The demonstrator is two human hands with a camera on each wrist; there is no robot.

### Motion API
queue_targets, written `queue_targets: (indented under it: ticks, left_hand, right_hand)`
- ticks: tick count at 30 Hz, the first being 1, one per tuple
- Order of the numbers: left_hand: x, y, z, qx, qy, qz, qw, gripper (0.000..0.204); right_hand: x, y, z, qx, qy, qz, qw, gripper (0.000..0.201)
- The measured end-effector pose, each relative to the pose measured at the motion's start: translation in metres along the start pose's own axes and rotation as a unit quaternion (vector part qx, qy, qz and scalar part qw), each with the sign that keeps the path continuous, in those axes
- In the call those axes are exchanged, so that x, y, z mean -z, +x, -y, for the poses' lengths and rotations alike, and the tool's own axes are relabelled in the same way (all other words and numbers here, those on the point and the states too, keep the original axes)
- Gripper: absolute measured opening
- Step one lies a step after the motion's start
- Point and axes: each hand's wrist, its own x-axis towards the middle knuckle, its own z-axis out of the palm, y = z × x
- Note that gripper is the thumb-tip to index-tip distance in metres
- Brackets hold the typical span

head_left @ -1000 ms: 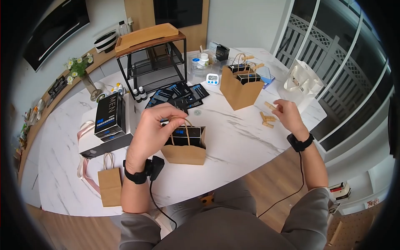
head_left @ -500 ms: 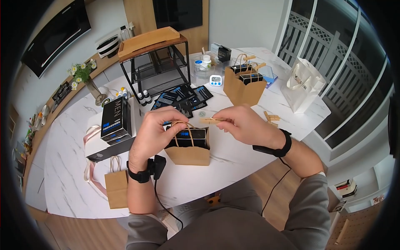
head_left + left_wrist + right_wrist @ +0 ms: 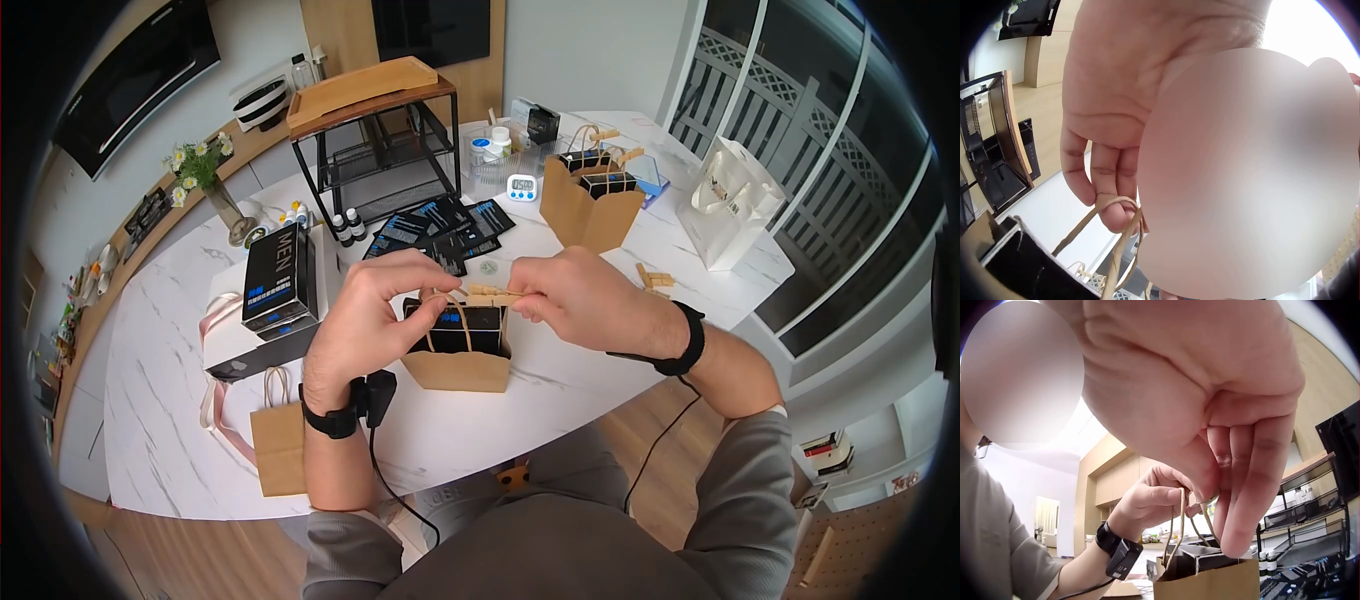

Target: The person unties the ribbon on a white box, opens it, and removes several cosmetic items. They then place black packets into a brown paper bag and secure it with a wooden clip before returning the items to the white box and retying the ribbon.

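Left hand: my left hand [image 3: 385, 310] pinches the handles [image 3: 465, 328], thumb against fingers.
Right hand: my right hand [image 3: 590, 300] pinches a peg [image 3: 485, 289] of pale, slim wood, its far end at the top of the handles.
Bag: the bag [image 3: 458, 373] stands on the table [image 3: 570, 335] right below my hands, matt brown paper with a low front.
Handles: thin twisted paper cord, bent in loops.
Box: a black box [image 3: 488, 318] with blue print and straight edges sits inside the bag.
Table: white, marble-veined, rounded at the edge.
Pouches: flat, dark pouches [image 3: 440, 230] lie overlapping beyond the bag.
Head view only: spare pegs [image 3: 655, 278] in a small heap, and a flat bag [image 3: 278, 452] near my left forearm.
Left wrist view: the cord curls round my fingertips; a blur hides much of the rest.
Right wrist view: the box's top shows above the bag's rim; the peg is mostly hidden by my fingers.
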Motion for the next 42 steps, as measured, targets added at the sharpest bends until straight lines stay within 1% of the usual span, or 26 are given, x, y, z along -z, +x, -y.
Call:
queue_targets:
  ticks: [2, 4, 11, 13, 17, 20, 22, 23, 25, 26, 28, 31, 35, 37, 41, 42]
  left_hand:
    - [0.0, 0.0, 0.0, 0.005, -0.001, 0.005, 1.0, 0.02]
    - [-0.002, 0.0, 0.0, 0.005, -0.007, -0.014, 1.0, 0.019]
    - [-0.003, -0.001, 0.0, 0.012, -0.004, -0.022, 1.0, 0.017]
    - [-0.004, -0.001, 0.0, 0.018, -0.024, -0.026, 0.999, 0.017]
    - [-0.005, -0.001, 0.002, 0.023, -0.021, -0.035, 0.999, 0.016]
    - [-0.007, 0.0, 0.0, 0.029, -0.022, -0.032, 0.999, 0.016]
    - [-0.008, 0.0, -0.003, 0.039, -0.017, -0.033, 0.999, 0.016]
    - [-0.008, 0.001, -0.004, 0.039, -0.017, -0.032, 0.999, 0.016]
    - [-0.009, 0.0, -0.004, 0.032, -0.017, -0.037, 0.999, 0.016]
    - [-0.009, 0.0, -0.004, 0.033, -0.017, -0.037, 0.999, 0.016]
    - [-0.009, -0.001, -0.003, 0.016, -0.005, -0.036, 0.999, 0.013]
    - [-0.01, -0.001, -0.003, 0.009, -0.005, -0.035, 0.999, 0.013]
    - [-0.01, -0.001, -0.001, 0.004, -0.005, -0.038, 0.999, 0.013]
    - [-0.009, -0.001, -0.003, 0.028, -0.018, -0.035, 0.999, 0.016]
    - [-0.01, 0.0, -0.006, 0.019, -0.007, -0.039, 0.999, 0.015]
    - [-0.011, -0.001, -0.005, 0.022, -0.015, -0.04, 0.999, 0.015]
  right_hand:
    - [0.002, 0.002, 0.003, 0.012, -0.012, 0.002, 1.0, 0.007]
    - [0.006, 0.005, 0.006, 0.023, -0.003, 0.024, 0.999, 0.008]
    - [0.013, 0.012, 0.011, 0.009, 0.022, 0.051, 0.998, 0.008]
    - [0.014, 0.013, 0.011, -0.008, 0.033, 0.056, 0.998, 0.007]
    - [0.024, 0.016, 0.018, -0.024, 0.031, 0.065, 0.997, 0.006]
    - [0.023, 0.014, 0.021, -0.049, 0.034, 0.062, 0.996, 0.011]
    - [0.016, 0.014, 0.026, -0.007, -0.03, 0.051, 0.998, 0.013]
    - [0.015, 0.015, 0.025, -0.007, -0.029, 0.051, 0.998, 0.013]
    - [0.011, 0.016, 0.023, 0.028, -0.044, 0.041, 0.998, 0.012]
    - [0.011, 0.017, 0.024, 0.027, -0.043, 0.042, 0.998, 0.012]
    - [0.012, 0.019, 0.025, 0.064, -0.096, 0.052, 0.992, 0.012]
    - [0.012, 0.023, 0.025, 0.079, -0.107, 0.07, 0.989, 0.012]
    - [0.017, 0.027, 0.03, 0.049, -0.082, 0.087, 0.992, 0.012]
    - [0.018, 0.028, 0.03, 0.039, -0.079, 0.093, 0.992, 0.011]
    - [0.019, 0.029, 0.027, 0.056, -0.087, 0.097, 0.99, 0.008]
    - [0.018, 0.028, 0.025, 0.052, -0.072, 0.092, 0.992, 0.007]
